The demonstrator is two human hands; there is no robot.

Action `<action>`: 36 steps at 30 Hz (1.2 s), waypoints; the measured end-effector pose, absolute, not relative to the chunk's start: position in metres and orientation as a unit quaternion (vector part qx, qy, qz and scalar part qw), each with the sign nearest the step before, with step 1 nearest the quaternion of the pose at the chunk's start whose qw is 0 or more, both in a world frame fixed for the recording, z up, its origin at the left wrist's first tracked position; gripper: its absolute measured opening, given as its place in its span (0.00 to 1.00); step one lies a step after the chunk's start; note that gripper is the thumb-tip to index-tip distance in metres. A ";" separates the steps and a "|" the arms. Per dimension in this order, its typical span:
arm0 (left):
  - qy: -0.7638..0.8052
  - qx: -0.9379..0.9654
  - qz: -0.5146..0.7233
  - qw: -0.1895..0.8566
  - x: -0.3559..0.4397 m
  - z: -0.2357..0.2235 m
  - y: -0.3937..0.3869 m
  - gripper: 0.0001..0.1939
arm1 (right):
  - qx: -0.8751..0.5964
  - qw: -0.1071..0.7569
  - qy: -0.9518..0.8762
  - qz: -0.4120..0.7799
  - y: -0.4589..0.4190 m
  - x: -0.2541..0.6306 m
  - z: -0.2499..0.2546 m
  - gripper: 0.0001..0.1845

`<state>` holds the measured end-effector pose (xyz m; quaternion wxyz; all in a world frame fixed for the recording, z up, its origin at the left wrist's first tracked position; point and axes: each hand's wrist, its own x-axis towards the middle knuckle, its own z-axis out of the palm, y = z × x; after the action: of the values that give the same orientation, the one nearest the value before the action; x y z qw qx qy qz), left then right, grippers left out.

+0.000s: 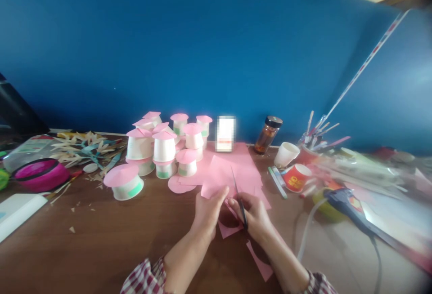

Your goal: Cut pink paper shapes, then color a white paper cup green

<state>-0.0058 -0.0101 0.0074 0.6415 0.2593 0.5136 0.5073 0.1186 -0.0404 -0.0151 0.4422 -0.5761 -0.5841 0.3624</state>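
Pinching a pink paper piece [213, 177], the left hand [209, 208] sits over the counter [135, 235] just beside the right hand [256, 215], which grips black-handled scissors [242, 211] with the blades [234, 180] pointing away along the paper's right side. Pink sheets [248, 170] lie beyond both hands; a curved scrap [261, 268] lies beside the right forearm [287, 258], and paper cups [164, 148] with pink tops [164, 135] stand to the left.
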 end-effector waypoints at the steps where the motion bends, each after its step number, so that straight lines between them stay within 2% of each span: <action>1: 0.517 0.260 0.505 0.640 -0.006 0.008 -0.010 0.19 | -0.579 0.440 -0.585 0.359 -0.041 0.118 -0.015 0.17; 10: 0.509 0.272 0.513 0.636 -0.007 0.008 -0.009 0.17 | -0.592 0.431 -0.592 0.337 -0.041 0.119 -0.013 0.17; 22: 0.503 0.277 0.524 0.628 -0.007 0.012 -0.008 0.14 | -0.596 0.427 -0.589 0.339 -0.041 0.119 -0.013 0.13; 36: 0.483 0.293 0.510 0.649 -0.006 0.003 -0.009 0.13 | -0.563 0.459 -0.554 0.406 -0.041 0.118 -0.009 0.13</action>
<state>-0.0057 -0.0089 0.0028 0.6485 0.2932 0.4830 0.5100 0.1176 -0.0409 -0.0094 0.4589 -0.5632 -0.5544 0.4061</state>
